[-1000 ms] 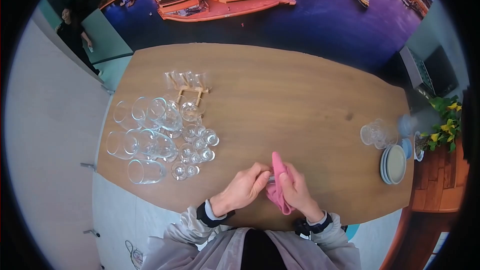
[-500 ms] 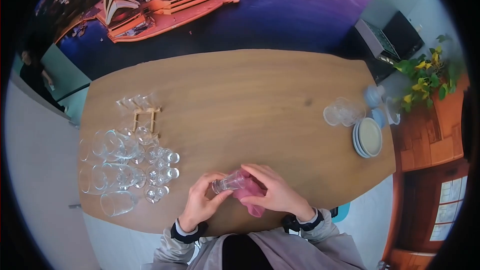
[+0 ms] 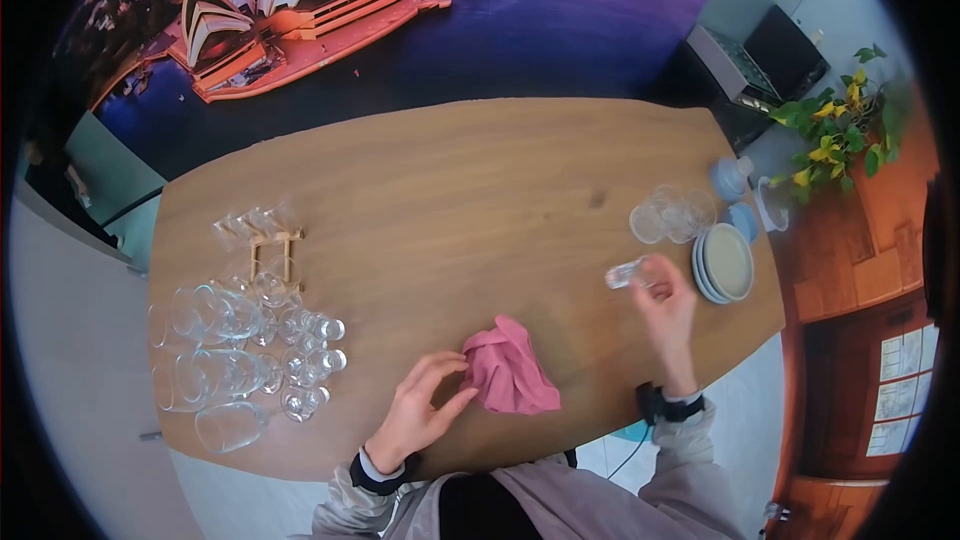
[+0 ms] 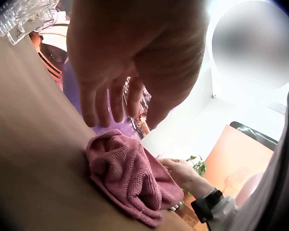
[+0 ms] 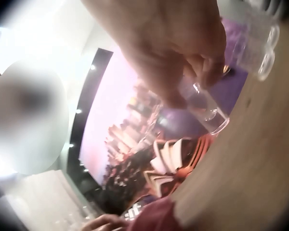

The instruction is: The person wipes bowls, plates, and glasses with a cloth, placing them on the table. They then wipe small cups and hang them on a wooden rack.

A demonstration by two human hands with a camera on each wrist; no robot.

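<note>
A small clear glass (image 3: 622,275) is pinched in my right hand (image 3: 668,312), tilted with its base end pointing left. The right wrist view shows the thumb and fingers around the upper part of this glass (image 5: 211,115), near the tabletop. A crumpled pink cloth (image 3: 510,372) lies on the table in front of me. Beside its left edge is my left hand (image 3: 418,408), holding nothing. In the left wrist view its loosely bent fingers (image 4: 102,108) hang close over the cloth (image 4: 130,175).
Two clear glasses (image 3: 650,223) stand beyond my right hand, near stacked plates (image 3: 728,262) and blue cups (image 3: 728,178). At the left are large glasses (image 3: 232,427), several small stemmed ones (image 3: 305,402) and a wooden rack (image 3: 271,237) with glasses.
The cloth has left both hands and now lies on the table. My right hand has carried the small glass to the right, toward the plates; my left hand has let go of it.
</note>
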